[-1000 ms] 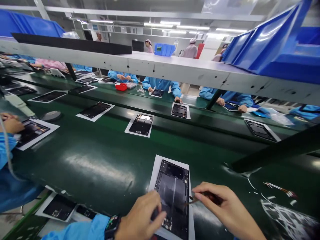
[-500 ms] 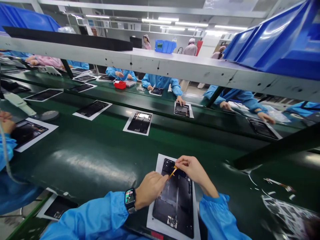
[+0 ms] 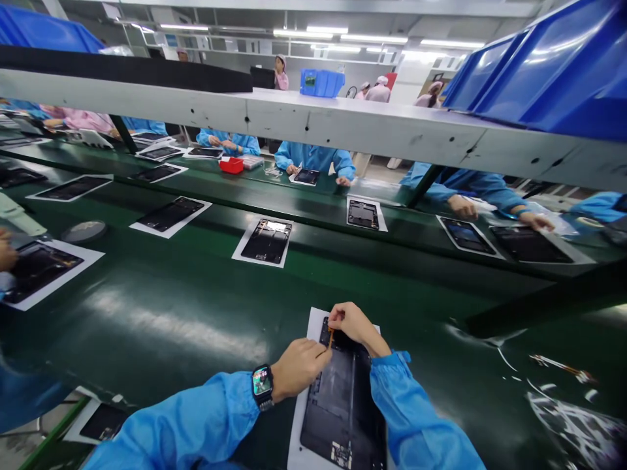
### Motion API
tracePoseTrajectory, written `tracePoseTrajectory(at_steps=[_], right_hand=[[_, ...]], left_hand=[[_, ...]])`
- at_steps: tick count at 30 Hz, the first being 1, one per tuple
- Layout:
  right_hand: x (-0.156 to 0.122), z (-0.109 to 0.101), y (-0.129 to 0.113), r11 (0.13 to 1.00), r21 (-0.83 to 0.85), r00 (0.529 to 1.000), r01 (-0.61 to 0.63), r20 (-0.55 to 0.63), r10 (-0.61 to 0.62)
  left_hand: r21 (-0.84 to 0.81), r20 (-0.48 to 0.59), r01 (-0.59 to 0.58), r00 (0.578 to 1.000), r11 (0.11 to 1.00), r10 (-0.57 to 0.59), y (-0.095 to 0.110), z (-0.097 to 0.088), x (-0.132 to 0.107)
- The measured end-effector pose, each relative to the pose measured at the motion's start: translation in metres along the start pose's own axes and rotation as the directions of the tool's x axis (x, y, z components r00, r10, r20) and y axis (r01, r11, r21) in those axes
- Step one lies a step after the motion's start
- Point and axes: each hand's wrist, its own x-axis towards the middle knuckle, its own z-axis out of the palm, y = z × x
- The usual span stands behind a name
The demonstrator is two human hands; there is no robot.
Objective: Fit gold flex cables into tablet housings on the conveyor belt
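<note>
An opened black tablet body [image 3: 343,408] lies on a white sheet [image 3: 300,424] on the green belt just in front of me. My right hand [image 3: 353,326] pinches a thin orange flex strip [image 3: 331,338] at the tablet's top left corner. My left hand [image 3: 300,367], with a smartwatch [image 3: 262,385] on its wrist, is closed and pinches the lower end of the same strip against the tablet. Both arms are in blue sleeves.
More opened tablets on white sheets [image 3: 267,241] ride the green belt [image 3: 171,313]. People in blue coats [image 3: 316,158] work on the far side. A grey shelf beam [image 3: 343,134] with blue bins [image 3: 543,72] hangs overhead. Loose strips [image 3: 558,367] lie at right.
Both hands have moved up from the tablet's lower middle to its top left corner, carrying the orange strip there. The belt's tablets have drifted left.
</note>
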Motion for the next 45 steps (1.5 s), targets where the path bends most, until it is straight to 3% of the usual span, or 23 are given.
tracePoseTrajectory(at_steps=[8, 18, 29, 36, 45], right_hand=[[0.032, -0.017, -0.003, 0.959, -0.236, 0.979, -0.158, 0.092, 0.184], [-0.009, -0.012, -0.02, 0.876, -0.479, 0.997, -0.058, 0.009, 0.071], [-0.028, -0.002, -0.002, 0.882, -0.467, 0.979, 0.062, -0.144, -0.145], [-0.025, -0.008, 0.003, 0.933, -0.346, 0.985, 0.097, -0.1, -0.14], [-0.024, -0.011, 0.003, 0.94, -0.332, 0.988, 0.083, -0.095, -0.12]], left_hand=[[-0.097, -0.025, -0.045, 0.999, 0.994, 0.043, -0.005, -0.004, -0.001], [-0.102, 0.033, -0.019, 0.999, 0.995, 0.022, -0.003, -0.005, -0.001], [-0.104, 0.003, 0.02, 1.0, 0.994, -0.02, -0.002, -0.005, -0.007], [-0.127, -0.002, -0.028, 1.0, 0.991, 0.028, 0.0, -0.002, -0.011], [-0.023, 0.132, -0.094, 0.987, 0.995, 0.097, 0.008, -0.009, -0.008]])
